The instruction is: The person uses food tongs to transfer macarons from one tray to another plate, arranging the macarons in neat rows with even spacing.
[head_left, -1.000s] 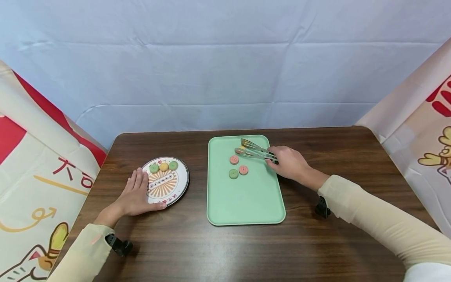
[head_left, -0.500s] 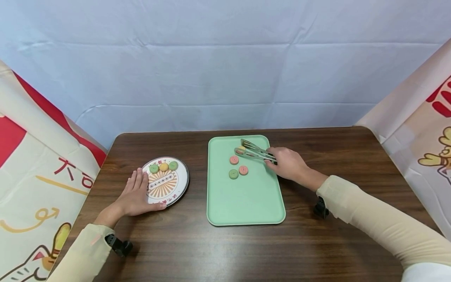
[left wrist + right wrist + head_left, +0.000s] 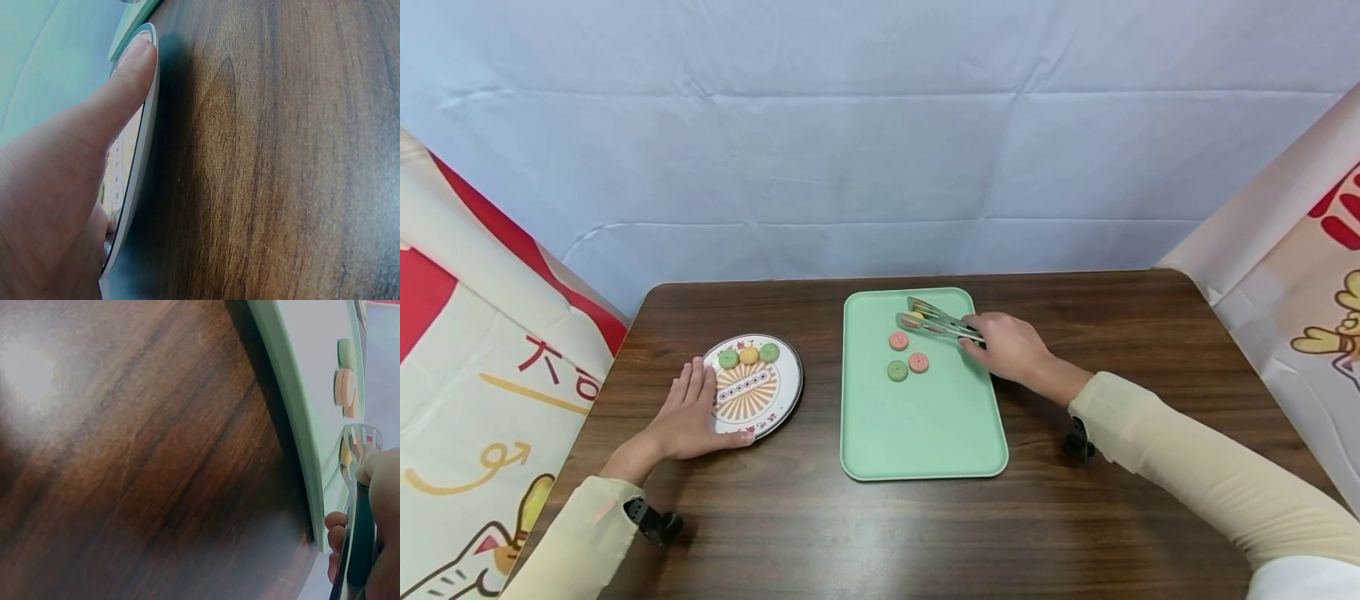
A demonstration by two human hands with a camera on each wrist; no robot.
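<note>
In the head view, my left hand (image 3: 685, 421) rests at the near left edge of a round white plate (image 3: 786, 392), fingers straight and thumb along the rim. Two green button-shaped cookies and a yellow cookie (image 3: 748, 356) sit in a row at the plate's far side. My right hand (image 3: 1007, 346) grips metal serving tongs (image 3: 943, 327) with dark handle grips. The tongs' arms stand apart around another yellow cookie (image 3: 916, 317) at the back of the green tray (image 3: 925, 433). Nearer on the tray lie two pink cookies (image 3: 918, 362) and a green cookie (image 3: 897, 371).
The brown wooden table (image 3: 880, 533) carries the plate on the left and the tray in the middle. A pale cloth backdrop (image 3: 850, 167) hangs behind it, with printed cloths (image 3: 467, 417) at both sides.
My right hand has shifted slightly left, and the tongs' tips have moved left around the yellow cookie. My left hand and the plate have stayed still.
</note>
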